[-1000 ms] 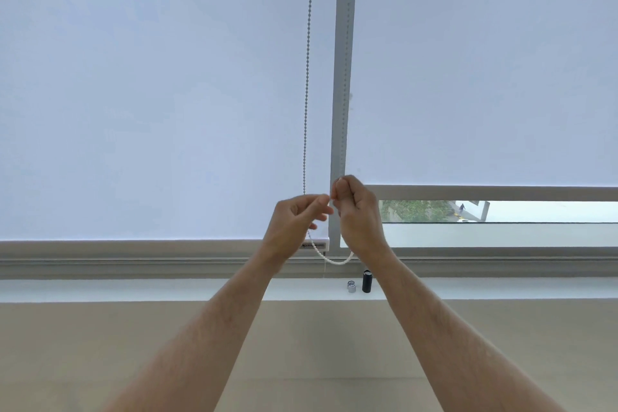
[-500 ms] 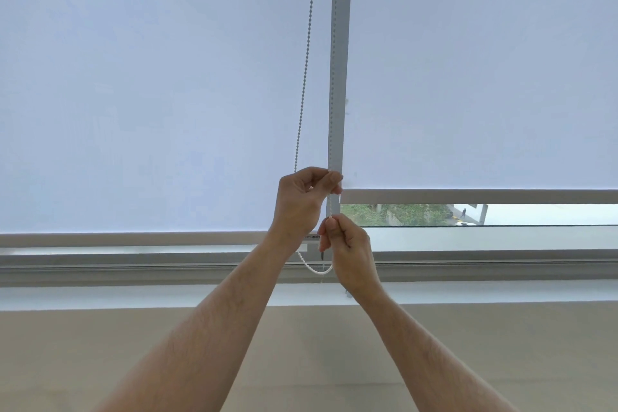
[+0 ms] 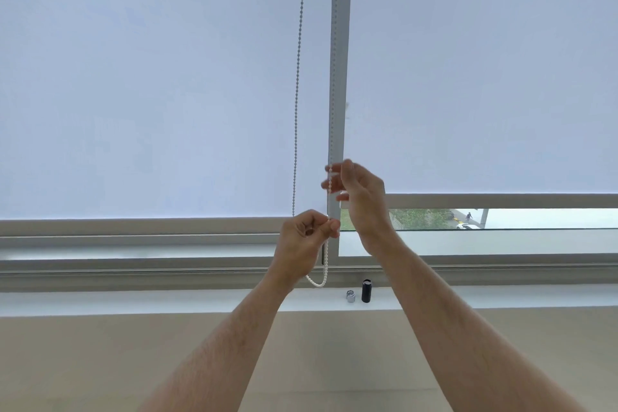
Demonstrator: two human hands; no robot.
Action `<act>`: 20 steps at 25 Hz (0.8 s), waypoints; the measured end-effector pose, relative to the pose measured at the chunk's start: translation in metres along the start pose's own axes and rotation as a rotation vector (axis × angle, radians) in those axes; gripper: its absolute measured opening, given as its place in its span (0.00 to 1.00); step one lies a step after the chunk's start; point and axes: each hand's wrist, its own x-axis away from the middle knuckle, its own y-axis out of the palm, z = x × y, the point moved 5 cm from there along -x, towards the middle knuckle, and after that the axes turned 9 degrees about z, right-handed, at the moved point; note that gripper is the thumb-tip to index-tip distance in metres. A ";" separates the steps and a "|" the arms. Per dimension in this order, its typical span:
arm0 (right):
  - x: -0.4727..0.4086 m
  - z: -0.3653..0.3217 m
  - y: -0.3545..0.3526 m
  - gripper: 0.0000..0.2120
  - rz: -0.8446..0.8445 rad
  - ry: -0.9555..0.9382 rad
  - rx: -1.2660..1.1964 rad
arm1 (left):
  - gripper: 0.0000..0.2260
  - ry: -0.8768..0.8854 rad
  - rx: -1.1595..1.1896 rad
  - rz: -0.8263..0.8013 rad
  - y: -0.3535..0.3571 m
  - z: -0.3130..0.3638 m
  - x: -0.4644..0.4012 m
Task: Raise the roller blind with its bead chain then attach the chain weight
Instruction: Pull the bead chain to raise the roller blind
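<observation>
A white bead chain [image 3: 297, 104] hangs in two strands beside the grey window post [image 3: 341, 43], its loop ending just above the sill. My left hand [image 3: 306, 237] pinches the right-hand strand between thumb and forefinger, low down. My right hand [image 3: 363, 197] is higher, fingers spread and loosely bent beside the same strand, not closed on it. The right roller blind [image 3: 485, 77] has its bottom bar [image 3: 501, 201] a little above the glass edge. On the sill stand a black cylindrical chain weight [image 3: 366, 291] and a small silver piece [image 3: 350, 296].
The left roller blind [image 3: 133, 77] hangs lower, its bottom bar [image 3: 133, 226] near the window frame. A white sill [image 3: 133, 303] runs across below, above a beige wall [image 3: 100, 361]. Trees and a street show through the uncovered strip of glass [image 3: 468, 219].
My left hand has dropped with the strand it pinches. My right hand has risen from below the left hand and opened its fingers beside the chain.
</observation>
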 end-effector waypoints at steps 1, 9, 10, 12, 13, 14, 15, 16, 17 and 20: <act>-0.007 -0.011 0.005 0.15 -0.004 -0.033 -0.008 | 0.05 -0.001 -0.018 -0.003 0.000 -0.003 0.001; -0.020 -0.035 0.020 0.16 0.011 -0.145 0.021 | 0.07 -0.006 -0.129 -0.057 0.000 -0.007 0.003; -0.015 -0.030 0.019 0.16 0.038 -0.151 0.024 | 0.06 -0.019 -0.161 -0.107 -0.001 -0.009 0.004; -0.004 -0.016 0.016 0.16 0.068 -0.131 0.044 | 0.12 -0.075 -0.175 -0.219 -0.005 -0.013 0.006; -0.001 -0.009 0.014 0.16 0.070 -0.119 0.052 | 0.18 -0.097 -0.163 -0.246 -0.009 -0.012 0.006; 0.002 -0.002 0.011 0.17 0.069 -0.110 0.057 | 0.24 -0.105 -0.148 -0.231 -0.014 -0.010 0.003; 0.004 0.004 0.009 0.17 0.066 -0.106 0.070 | 0.28 -0.111 -0.129 -0.177 -0.020 -0.007 -0.002; 0.007 0.008 0.007 0.18 0.060 -0.106 0.089 | 0.28 -0.120 -0.108 -0.104 -0.024 -0.004 -0.009; 0.010 0.012 0.007 0.19 0.054 -0.103 0.108 | 0.27 -0.127 -0.095 -0.035 -0.026 0.000 -0.017; 0.024 0.029 0.006 0.20 0.033 -0.078 0.115 | 0.17 -0.058 -0.082 0.047 -0.015 0.024 -0.038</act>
